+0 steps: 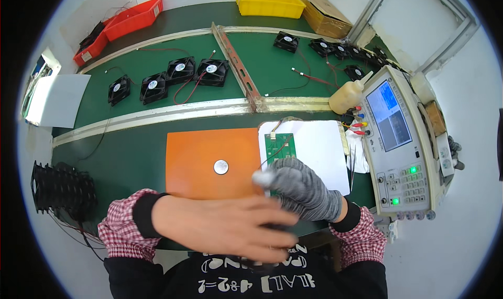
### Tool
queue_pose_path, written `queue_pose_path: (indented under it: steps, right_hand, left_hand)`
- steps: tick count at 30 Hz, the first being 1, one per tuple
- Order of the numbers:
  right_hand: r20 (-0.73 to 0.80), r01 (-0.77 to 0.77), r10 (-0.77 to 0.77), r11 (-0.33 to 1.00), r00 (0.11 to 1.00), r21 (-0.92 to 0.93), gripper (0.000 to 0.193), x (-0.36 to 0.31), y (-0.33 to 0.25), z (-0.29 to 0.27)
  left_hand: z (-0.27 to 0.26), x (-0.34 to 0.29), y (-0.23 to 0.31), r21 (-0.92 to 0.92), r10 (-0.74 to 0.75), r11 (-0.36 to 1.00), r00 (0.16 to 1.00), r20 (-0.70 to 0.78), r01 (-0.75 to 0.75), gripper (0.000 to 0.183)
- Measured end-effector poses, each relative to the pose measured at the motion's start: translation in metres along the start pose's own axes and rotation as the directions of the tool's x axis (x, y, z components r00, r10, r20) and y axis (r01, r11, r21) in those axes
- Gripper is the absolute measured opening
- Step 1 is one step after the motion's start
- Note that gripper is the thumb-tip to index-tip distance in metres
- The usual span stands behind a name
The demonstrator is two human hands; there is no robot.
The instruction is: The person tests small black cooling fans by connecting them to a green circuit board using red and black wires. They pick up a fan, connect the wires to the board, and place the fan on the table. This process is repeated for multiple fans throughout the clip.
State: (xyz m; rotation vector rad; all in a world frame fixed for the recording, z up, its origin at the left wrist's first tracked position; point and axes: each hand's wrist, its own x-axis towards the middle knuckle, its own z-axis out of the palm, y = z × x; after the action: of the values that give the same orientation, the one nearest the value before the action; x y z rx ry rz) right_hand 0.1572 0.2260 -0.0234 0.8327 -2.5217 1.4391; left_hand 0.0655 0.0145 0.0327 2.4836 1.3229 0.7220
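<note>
My left hand (225, 226), bare and smeared by motion, reaches rightward over the near edge of the table with its fingers stretched and apart. To its right, my right hand (306, 189) wears a grey knitted glove with a whitish tip. Its fingers are bent round; a dark thing shows just below, partly hidden behind the left fingers, and I cannot make out what it is. Beyond the glove a green circuit board (287, 140) with a plug and thin wires lies on a white sheet (319, 142). An orange mat (194, 160) with a silvery disc (221, 167) lies left of it.
A test instrument (403, 168) with a lit screen stands at right, behind it a squeeze bottle (346, 97). Black fans (212, 72) with leads lie beyond a metal rail (157, 116); more fans are stacked at left (63, 189). Red bins (133, 21) and a yellow bin (270, 3) stand far back.
</note>
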Motion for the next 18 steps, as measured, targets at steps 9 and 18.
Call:
queue_pose_path:
  steps: [9,18]
  right_hand:
    - [-0.26,-0.085,0.043,0.985,0.965,-0.153,0.056,-0.003,0.003,-0.016]
    - [0.051,-0.024,0.057,0.871,0.997,-0.491,0.03,-0.005,0.013,-0.005]
  left_hand:
    - [-0.036,-0.067,-0.006,0.462,-0.604,0.54,0.706,-0.37,0.704,0.048]
    - [-0.024,-0.061,0.005,0.294,-0.418,0.86,0.906,-0.064,0.417,0.031]
